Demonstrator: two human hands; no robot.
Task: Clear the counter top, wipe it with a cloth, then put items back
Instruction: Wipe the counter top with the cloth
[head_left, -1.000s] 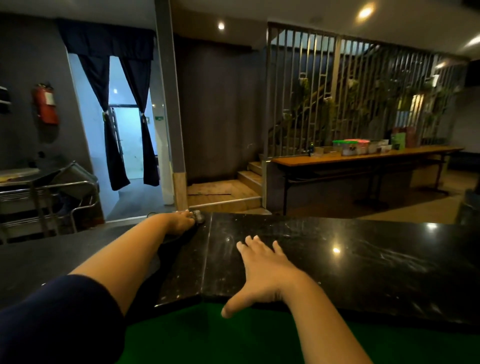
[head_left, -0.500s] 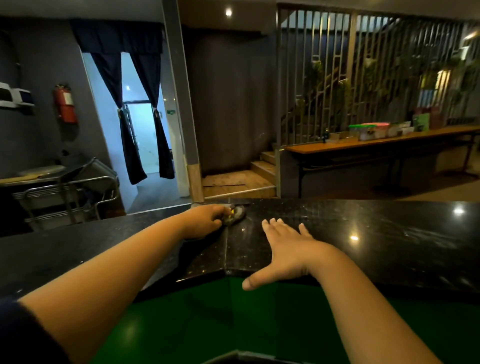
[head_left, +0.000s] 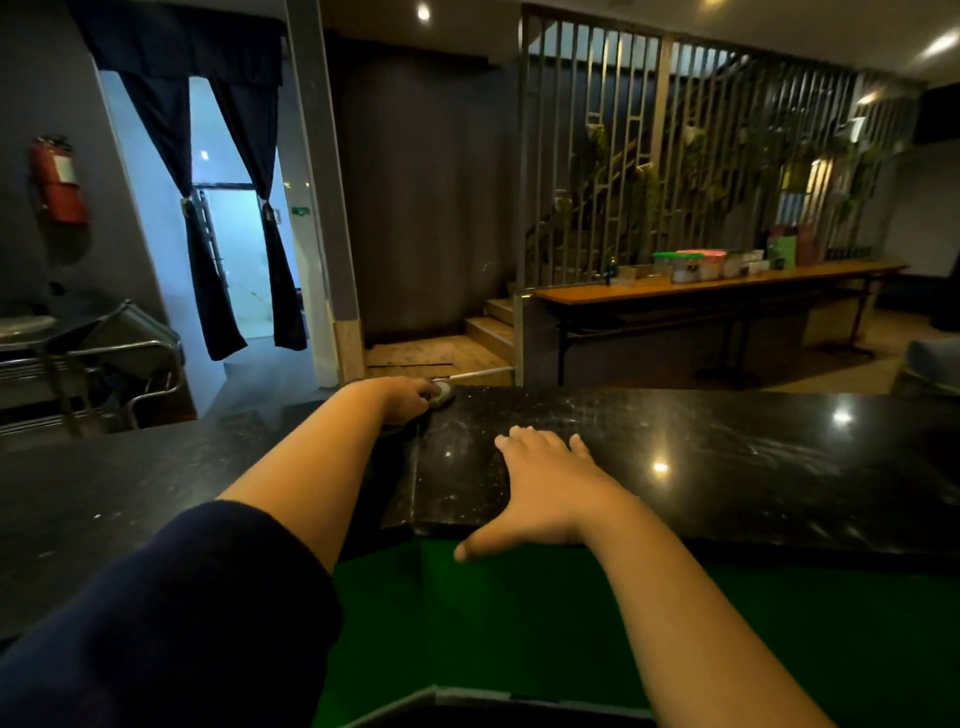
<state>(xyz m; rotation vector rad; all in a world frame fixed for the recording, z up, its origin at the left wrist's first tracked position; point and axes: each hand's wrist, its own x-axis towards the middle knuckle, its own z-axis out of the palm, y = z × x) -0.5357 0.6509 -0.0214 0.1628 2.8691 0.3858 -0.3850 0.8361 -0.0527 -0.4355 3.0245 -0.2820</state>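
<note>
A black polished stone counter top (head_left: 727, 467) runs across the view and bends at a corner seam. My left hand (head_left: 402, 397) reaches to the counter's far edge and its fingers curl round a small greyish wad (head_left: 442, 393), apparently a cloth, which is mostly hidden under the hand. My right hand (head_left: 545, 483) lies flat on the counter near its front edge, fingers spread and straight, thumb hanging over the edge. The counter shows faint streaks and light reflections.
A green surface (head_left: 519, 623) lies below the counter's near edge. Beyond the counter are wooden steps (head_left: 431, 358), a long wooden table (head_left: 701, 291) with several containers, a metal trolley (head_left: 93, 364) at left, and a curtained doorway.
My left hand with the wad has slid a little further out along the far edge. The right hand stays flat on the counter. My view has shifted slightly.
</note>
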